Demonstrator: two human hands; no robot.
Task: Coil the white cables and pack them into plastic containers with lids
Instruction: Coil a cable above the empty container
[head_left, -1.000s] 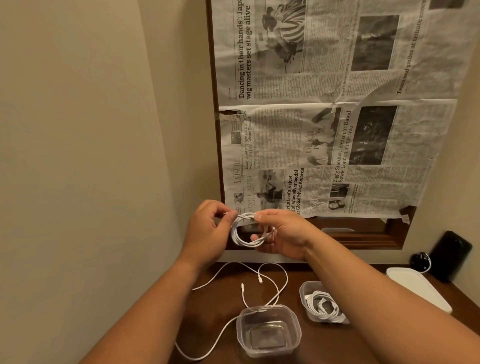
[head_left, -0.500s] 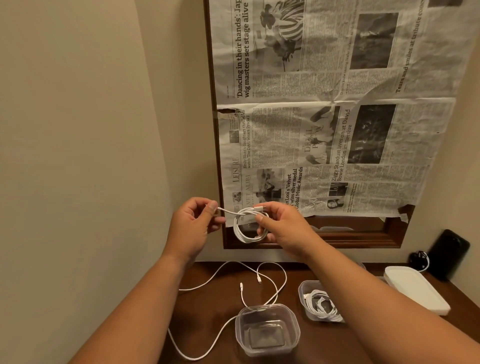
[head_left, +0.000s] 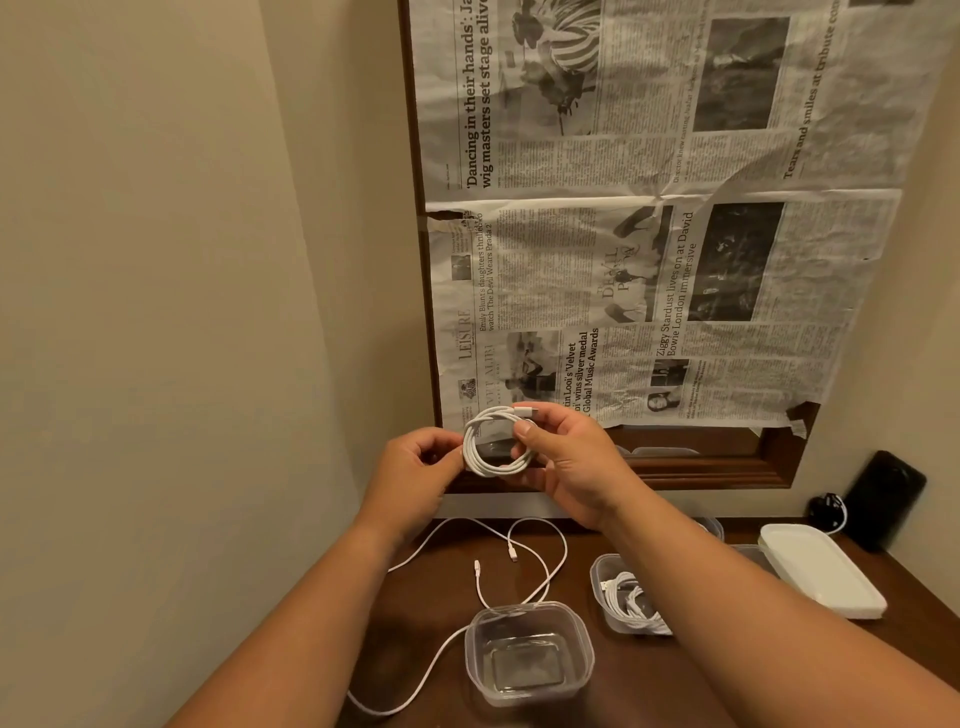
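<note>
Sprawling across dark table (head_left: 631, 686), loose cable (head_left: 546, 584)

Looks like a home: a room corner used as a work spot. Plain beige painted walls (head_left: 156, 260) meet over a dark wooden counter (head_left: 639, 691). A dark wood frame (head_left: 727, 473) on the back wall, mirror or window unclear, is covered with taped newspaper sheets (head_left: 649, 234). On the counter sit household bits: clear plastic food containers (head_left: 524, 670), white lid (head_left: 821, 571), loose white cable (head_left: 540, 571) and a black phone-like slab (head_left: 883, 499) leaning on the wall.
</note>
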